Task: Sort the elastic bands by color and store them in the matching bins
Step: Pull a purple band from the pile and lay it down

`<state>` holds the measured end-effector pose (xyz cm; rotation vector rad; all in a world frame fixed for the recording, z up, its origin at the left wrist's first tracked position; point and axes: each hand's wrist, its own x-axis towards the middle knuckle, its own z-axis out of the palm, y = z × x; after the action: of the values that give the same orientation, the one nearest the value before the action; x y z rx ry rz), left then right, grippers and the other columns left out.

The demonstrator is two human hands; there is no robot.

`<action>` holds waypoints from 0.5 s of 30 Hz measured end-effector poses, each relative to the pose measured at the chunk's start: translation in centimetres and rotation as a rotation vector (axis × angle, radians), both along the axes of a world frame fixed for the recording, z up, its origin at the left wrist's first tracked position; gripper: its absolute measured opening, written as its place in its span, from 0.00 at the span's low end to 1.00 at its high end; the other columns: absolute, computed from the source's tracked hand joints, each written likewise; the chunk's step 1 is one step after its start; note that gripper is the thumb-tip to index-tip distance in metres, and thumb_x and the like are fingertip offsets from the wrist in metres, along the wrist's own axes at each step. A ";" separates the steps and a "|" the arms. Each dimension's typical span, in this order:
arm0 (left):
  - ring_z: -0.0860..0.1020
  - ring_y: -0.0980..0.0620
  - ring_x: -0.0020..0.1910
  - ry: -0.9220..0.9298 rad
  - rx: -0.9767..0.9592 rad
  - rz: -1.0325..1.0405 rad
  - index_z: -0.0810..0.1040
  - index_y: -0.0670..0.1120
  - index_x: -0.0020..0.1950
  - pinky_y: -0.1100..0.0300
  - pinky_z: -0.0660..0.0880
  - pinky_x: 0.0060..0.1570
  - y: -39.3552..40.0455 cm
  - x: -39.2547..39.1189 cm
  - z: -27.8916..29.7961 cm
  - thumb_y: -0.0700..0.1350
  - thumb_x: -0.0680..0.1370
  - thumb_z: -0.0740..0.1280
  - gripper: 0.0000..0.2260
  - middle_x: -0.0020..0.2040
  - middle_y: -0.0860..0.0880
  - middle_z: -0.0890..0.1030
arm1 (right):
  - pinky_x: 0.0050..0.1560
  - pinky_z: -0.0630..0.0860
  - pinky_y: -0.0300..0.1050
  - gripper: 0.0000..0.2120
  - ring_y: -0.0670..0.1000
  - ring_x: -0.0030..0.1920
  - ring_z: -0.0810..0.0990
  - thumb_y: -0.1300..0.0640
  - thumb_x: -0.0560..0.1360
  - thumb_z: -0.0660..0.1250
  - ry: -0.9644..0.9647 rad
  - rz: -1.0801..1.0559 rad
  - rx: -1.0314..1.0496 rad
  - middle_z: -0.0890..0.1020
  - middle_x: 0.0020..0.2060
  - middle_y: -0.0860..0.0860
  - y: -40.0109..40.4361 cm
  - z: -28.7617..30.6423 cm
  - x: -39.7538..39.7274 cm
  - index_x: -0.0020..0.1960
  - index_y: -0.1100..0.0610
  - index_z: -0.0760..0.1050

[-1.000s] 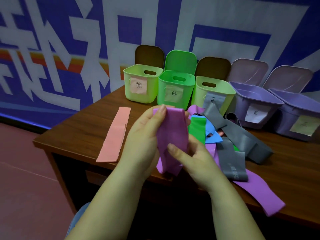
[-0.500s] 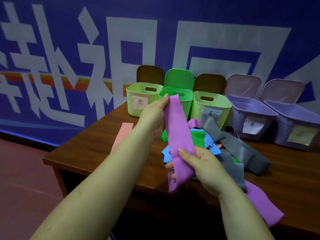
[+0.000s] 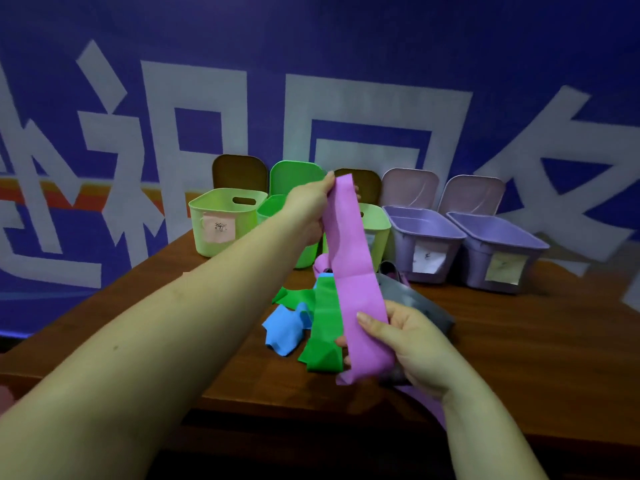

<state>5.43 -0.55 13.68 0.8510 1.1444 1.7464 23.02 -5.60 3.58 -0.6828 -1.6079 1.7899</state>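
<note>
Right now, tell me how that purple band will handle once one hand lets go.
The purple band is probably floppy: it creases midway between the left hand and right hand. Likely light and thin; its free end curls limply.

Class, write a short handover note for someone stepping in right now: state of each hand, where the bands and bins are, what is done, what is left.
Left hand pinches the top of the purple band, raised before the bins. Right hand grips its lower end.
Green band, blue band and grey band lie heaped on the table.
Five open bins stand at the back: three green, then two purple bins.
Done: purple band pulled clear of the heap. Bin contents cannot be seen.
Left: bin this band, probably in a purple bin, then sort the heap.
</note>
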 end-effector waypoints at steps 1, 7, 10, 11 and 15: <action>0.79 0.54 0.26 0.000 -0.012 -0.007 0.77 0.41 0.42 0.65 0.76 0.28 0.8 0.6 -0.3 0.48 0.81 0.62 0.13 0.30 0.47 0.81 | 0.31 0.81 0.44 0.10 0.51 0.30 0.83 0.60 0.69 0.65 -0.011 -0.033 0.011 0.84 0.36 0.59 0.2 0.1 1.0 0.49 0.62 0.75; 0.73 0.54 0.30 0.133 -0.091 -0.065 0.73 0.47 0.41 0.64 0.73 0.28 5.6 5.4 -3.0 0.47 0.80 0.63 0.09 0.37 0.47 0.74 | 0.28 0.76 0.39 0.04 0.48 0.27 0.78 0.66 0.75 0.64 -0.069 -0.334 0.083 0.83 0.35 0.58 2.2 -0.5 8.2 0.49 0.64 0.77; 0.74 0.59 0.20 0.167 -0.101 -0.146 0.73 0.46 0.40 0.67 0.73 0.20 7.4 8.4 -4.5 0.44 0.80 0.62 0.09 0.33 0.48 0.74 | 0.35 0.75 0.42 0.05 0.51 0.33 0.78 0.65 0.75 0.66 -0.132 -0.466 0.122 0.83 0.38 0.57 3.5 -1.3 11.8 0.50 0.64 0.78; 0.74 0.59 0.19 0.185 -0.101 -0.164 0.73 0.45 0.39 0.67 0.72 0.20 8.0 9.1 -5.0 0.43 0.80 0.62 0.10 0.31 0.48 0.74 | 0.37 0.76 0.44 0.05 0.52 0.36 0.79 0.65 0.75 0.66 -0.162 -0.488 0.127 0.83 0.38 0.57 3.8 -1.5 12.7 0.50 0.63 0.79; 0.72 0.54 0.24 0.424 -0.110 -0.217 0.75 0.45 0.39 0.66 0.71 0.21 10.9 11.9 -7.1 0.43 0.80 0.63 0.10 0.30 0.47 0.73 | 0.42 0.79 0.50 0.04 0.53 0.38 0.82 0.65 0.74 0.68 -0.282 -0.543 0.146 0.85 0.40 0.56 5.6 -3.2 15.3 0.49 0.62 0.80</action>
<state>17.29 10.32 6.57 1.2664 1.3480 1.3477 38.30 -0.01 0.35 -1.2088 -1.5165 1.2114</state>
